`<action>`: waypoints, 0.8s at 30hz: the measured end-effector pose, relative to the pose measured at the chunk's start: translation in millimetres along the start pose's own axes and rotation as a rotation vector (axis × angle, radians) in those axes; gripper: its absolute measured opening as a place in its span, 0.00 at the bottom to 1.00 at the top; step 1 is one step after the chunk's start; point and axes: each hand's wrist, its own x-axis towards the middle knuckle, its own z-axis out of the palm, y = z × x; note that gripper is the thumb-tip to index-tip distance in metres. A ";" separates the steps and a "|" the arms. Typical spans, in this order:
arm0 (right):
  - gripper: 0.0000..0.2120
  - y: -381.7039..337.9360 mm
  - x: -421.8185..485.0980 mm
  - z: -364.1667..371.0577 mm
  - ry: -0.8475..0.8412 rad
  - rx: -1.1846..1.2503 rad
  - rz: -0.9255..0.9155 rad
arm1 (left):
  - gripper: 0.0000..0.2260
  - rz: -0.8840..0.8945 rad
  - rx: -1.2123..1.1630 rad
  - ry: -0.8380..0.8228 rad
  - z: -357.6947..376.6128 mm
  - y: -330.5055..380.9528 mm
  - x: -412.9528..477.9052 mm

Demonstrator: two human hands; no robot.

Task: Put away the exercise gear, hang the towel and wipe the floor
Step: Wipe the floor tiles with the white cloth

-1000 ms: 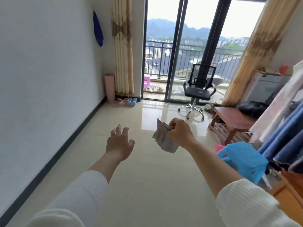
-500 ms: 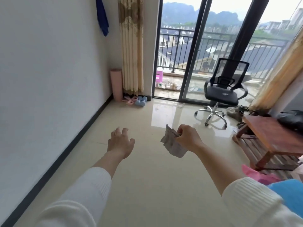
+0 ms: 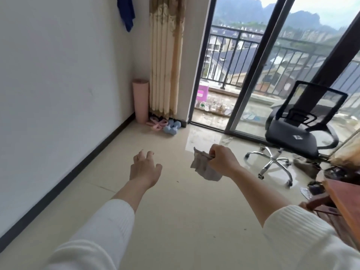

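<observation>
My right hand [image 3: 222, 161] grips a crumpled grey cloth [image 3: 204, 168] held in the air above the beige tiled floor [image 3: 175, 221]. My left hand [image 3: 144, 168] is stretched out beside it, fingers spread and holding nothing. In the far corner a rolled pink mat [image 3: 140, 100] stands upright against the wall. Pink gear [image 3: 156, 123] and blue dumbbells [image 3: 171, 127] lie on the floor beside it. A blue towel [image 3: 126, 12] hangs high on the white wall.
A black office chair [image 3: 300, 133] on a star base stands at the right by the sliding glass door [image 3: 253, 75]. A brown wooden table [image 3: 346, 201] is at the right edge. A beige curtain [image 3: 165, 55] hangs in the corner.
The view has moved forward and turned left toward the corner, so the mat, dumbbells and chair look nearer. The blue plastic item and hanging clothes at the right have left the frame. Both hands keep their pose.
</observation>
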 end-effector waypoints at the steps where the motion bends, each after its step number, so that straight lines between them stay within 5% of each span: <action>1: 0.02 5.4 27.9 -3.8 -0.004 -0.011 -0.010 | 0.24 0.002 0.019 0.012 3.5 5.7 19.7; 13: 0.07 -6.7 327.2 63.4 -0.135 0.031 -0.161 | 0.22 -0.211 0.014 0.146 62.2 -15.6 263.8; 24: 0.08 -35.5 563.3 171.1 -0.412 0.041 -0.123 | 0.21 -0.441 -0.132 0.073 123.5 -49.5 455.2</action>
